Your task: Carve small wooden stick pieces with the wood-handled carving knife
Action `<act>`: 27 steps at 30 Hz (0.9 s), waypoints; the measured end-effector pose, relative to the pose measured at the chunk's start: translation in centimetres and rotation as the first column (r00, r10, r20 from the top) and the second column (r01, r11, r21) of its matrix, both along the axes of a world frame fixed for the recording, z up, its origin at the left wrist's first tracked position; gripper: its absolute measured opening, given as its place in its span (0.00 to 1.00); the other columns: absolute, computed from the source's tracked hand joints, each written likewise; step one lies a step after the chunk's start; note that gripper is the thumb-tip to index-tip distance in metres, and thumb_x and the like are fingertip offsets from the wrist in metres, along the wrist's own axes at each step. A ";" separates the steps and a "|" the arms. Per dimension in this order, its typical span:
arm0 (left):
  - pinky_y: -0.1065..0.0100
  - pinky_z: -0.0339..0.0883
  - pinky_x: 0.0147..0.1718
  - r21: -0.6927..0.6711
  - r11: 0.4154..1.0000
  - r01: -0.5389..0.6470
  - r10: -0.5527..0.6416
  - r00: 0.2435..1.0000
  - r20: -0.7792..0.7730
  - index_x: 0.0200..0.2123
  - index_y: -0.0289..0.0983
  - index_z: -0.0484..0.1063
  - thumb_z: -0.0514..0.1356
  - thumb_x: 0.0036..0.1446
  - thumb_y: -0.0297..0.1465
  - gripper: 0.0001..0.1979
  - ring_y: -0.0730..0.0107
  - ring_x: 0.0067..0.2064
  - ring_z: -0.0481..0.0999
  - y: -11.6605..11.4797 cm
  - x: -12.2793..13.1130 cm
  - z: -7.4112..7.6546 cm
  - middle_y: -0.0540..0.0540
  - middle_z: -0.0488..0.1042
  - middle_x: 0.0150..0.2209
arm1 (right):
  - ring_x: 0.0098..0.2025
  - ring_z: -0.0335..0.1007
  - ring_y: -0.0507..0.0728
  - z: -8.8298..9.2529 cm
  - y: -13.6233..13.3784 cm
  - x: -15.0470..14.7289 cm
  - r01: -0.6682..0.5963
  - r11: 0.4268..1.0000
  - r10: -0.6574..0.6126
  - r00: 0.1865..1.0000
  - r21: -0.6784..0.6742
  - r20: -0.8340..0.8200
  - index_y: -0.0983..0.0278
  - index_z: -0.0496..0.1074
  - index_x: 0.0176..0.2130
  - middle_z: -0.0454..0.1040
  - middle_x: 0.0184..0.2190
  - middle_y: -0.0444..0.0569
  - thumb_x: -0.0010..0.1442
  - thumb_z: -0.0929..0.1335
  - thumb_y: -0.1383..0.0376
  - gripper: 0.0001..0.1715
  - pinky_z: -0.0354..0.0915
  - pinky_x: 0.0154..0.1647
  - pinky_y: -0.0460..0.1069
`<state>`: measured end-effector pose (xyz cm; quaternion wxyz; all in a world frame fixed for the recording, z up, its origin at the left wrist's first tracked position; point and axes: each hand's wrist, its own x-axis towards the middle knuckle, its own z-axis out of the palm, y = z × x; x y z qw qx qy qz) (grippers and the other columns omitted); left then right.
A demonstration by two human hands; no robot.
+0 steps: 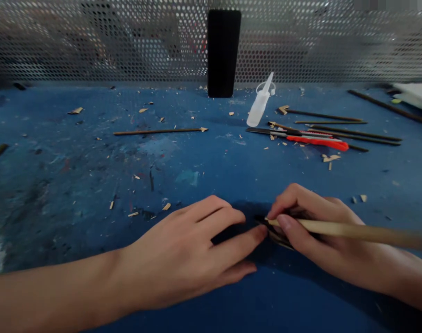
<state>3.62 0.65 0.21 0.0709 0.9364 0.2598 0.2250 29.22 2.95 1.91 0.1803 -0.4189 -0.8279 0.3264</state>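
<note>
My right hand (pixel 311 236) pinches a long pale wooden stick (pixel 356 230) between thumb and fingers. The stick's tip reaches into a small bundle of dark and wood-coloured slivers (pixel 275 232) lying on the blue workbench (pixel 65 157). My left hand (pixel 183 254) lies flat and low on the bench, fingers extended, holding nothing. Its longest fingertip reaches the bundle's left side and appears to touch it. My right fingers hide much of the bundle, so its shape cannot be made out.
An orange-handled utility knife (pixel 317 142) and several dark sticks (pixel 356 133) lie at the back right. Behind them are a translucent glue bottle (pixel 259 106), a black upright block (pixel 223 53) and a perforated metal screen (pixel 336 41). Wood chips litter the bench.
</note>
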 end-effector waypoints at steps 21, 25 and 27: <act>0.59 0.79 0.43 0.080 0.996 0.034 -0.021 0.986 -0.166 0.49 0.32 0.75 0.56 0.68 0.26 0.10 0.58 0.47 0.75 -1.3 0.9 1.3 0.42 0.77 0.46 | 0.26 0.72 0.51 0.1 -0.8 -0.2 0.142 0.990 -0.144 0.984 -0.026 -0.102 0.59 0.67 0.43 0.75 0.27 0.41 0.68 0.67 0.61 0.05 0.67 0.25 0.44; 0.58 0.80 0.41 0.142 0.989 -0.031 0.041 0.997 -0.064 0.44 0.33 0.76 0.57 0.70 0.38 0.14 0.58 0.45 0.78 -1.0 1.0 0.9 0.42 0.79 0.46 | 0.27 0.70 0.51 0.2 -0.7 -0.1 0.134 0.988 -0.142 0.985 -0.077 -0.100 0.59 0.66 0.41 0.74 0.28 0.41 0.67 0.69 0.62 0.06 0.67 0.26 0.44; 0.60 0.80 0.38 0.168 0.984 -0.053 0.068 0.994 -0.083 0.44 0.33 0.76 0.57 0.70 0.36 0.13 0.58 0.45 0.79 -0.8 1.0 0.8 0.43 0.79 0.45 | 0.24 0.66 0.50 0.2 -0.7 -0.1 0.128 0.989 -0.133 0.989 -0.074 -0.067 0.59 0.65 0.37 0.71 0.25 0.40 0.67 0.68 0.63 0.06 0.64 0.23 0.44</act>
